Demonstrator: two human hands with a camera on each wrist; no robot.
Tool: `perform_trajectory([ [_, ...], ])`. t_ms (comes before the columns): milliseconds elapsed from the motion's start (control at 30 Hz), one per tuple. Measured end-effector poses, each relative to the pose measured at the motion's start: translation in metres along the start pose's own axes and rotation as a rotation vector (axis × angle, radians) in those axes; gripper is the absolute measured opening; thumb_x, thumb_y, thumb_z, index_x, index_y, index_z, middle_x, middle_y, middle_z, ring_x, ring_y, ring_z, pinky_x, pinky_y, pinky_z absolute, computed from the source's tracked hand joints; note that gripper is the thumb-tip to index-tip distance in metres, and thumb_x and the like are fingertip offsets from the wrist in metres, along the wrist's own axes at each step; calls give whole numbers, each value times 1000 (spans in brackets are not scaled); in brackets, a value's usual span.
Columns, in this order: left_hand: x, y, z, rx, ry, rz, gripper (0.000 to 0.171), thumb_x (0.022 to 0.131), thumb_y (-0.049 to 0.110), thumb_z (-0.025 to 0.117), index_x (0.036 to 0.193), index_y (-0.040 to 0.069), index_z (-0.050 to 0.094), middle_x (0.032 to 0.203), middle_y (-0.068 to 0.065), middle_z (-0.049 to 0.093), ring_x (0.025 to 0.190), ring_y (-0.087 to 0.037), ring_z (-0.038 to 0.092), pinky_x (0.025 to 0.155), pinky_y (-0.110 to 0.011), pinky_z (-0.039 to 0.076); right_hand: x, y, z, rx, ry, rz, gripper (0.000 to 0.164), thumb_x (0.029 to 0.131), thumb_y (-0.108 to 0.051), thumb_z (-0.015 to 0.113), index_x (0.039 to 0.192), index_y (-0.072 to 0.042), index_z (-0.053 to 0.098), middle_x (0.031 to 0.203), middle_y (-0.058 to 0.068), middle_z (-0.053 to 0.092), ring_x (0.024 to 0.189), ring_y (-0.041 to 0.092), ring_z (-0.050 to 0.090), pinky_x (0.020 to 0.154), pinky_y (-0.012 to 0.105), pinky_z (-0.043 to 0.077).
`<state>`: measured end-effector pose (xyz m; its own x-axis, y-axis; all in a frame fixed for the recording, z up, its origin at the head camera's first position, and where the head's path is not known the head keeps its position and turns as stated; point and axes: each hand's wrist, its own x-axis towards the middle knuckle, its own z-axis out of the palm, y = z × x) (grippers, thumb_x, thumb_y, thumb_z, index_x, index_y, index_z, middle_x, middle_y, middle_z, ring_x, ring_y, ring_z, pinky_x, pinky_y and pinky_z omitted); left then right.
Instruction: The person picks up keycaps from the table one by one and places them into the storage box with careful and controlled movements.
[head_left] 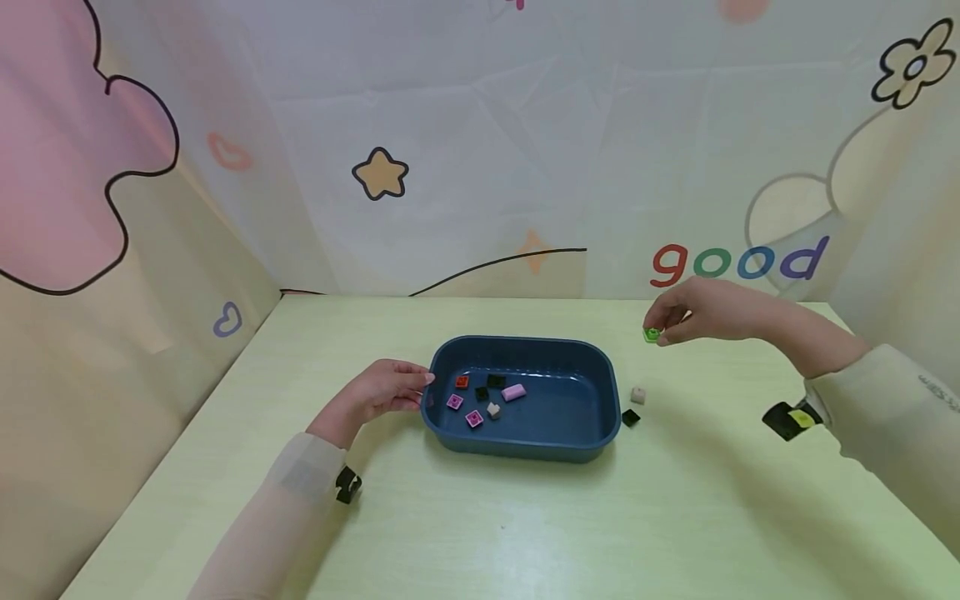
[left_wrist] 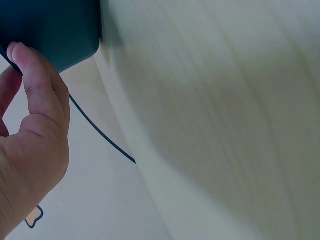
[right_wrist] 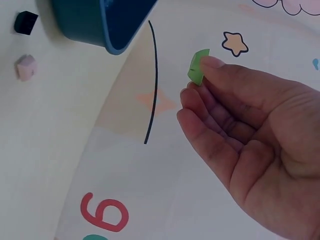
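Observation:
A dark blue plastic bin (head_left: pixel 525 446) stands mid-table with several small toy bricks inside, among them a red brick (head_left: pixel 462 382), a pink brick (head_left: pixel 513 392) and a white brick (head_left: pixel 493 411). My left hand (head_left: pixel 382 388) holds the bin's left end at the rim, the thumb against its wall (left_wrist: pixel 75 35). Raised above the table beyond the bin's right end, my right hand (head_left: pixel 701 310) pinches a green brick (right_wrist: pixel 198 67) between thumb and fingertips. Below it, a whitish brick (head_left: pixel 637 395) and a black brick (head_left: pixel 631 418) lie on the table just right of the bin.
The pale green table (head_left: pixel 480 533) runs back to a printed cloth backdrop (head_left: pixel 480 183). Cloth also hangs at the left and right sides. A dark band (head_left: pixel 787 421) sits at the right wrist and another (head_left: pixel 348 485) at the left.

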<state>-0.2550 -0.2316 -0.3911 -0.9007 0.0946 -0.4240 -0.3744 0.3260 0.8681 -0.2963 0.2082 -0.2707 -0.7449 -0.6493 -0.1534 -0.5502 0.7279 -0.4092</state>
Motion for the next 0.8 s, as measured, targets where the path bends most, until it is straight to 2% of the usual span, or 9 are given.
perform_trajectory([
  [233, 1, 0, 0, 1, 4, -2, 39, 103, 17, 61, 134, -7, 59, 81, 1, 66, 69, -10, 63, 65, -16, 58, 13, -11, -14, -19, -13, -36, 23, 93, -10, 73, 114, -1, 72, 99, 3, 75, 89, 12, 67, 76, 19, 55],
  [467, 1, -2, 0, -4, 14, -3, 38, 103, 18, 61, 133, -6, 59, 81, 1, 66, 69, -11, 63, 65, -16, 58, 33, -26, -26, -19, -34, -51, 23, 92, -9, 74, 114, -2, 73, 102, 5, 76, 91, 14, 68, 80, 25, 57],
  [800, 3, -2, -1, -9, -1, 6, 39, 104, 19, 61, 134, -6, 59, 82, 1, 67, 70, -11, 64, 67, -17, 58, 60, -45, -24, 46, -75, -81, 25, 93, -11, 73, 116, -2, 71, 107, 9, 76, 95, 16, 69, 87, 33, 57],
])
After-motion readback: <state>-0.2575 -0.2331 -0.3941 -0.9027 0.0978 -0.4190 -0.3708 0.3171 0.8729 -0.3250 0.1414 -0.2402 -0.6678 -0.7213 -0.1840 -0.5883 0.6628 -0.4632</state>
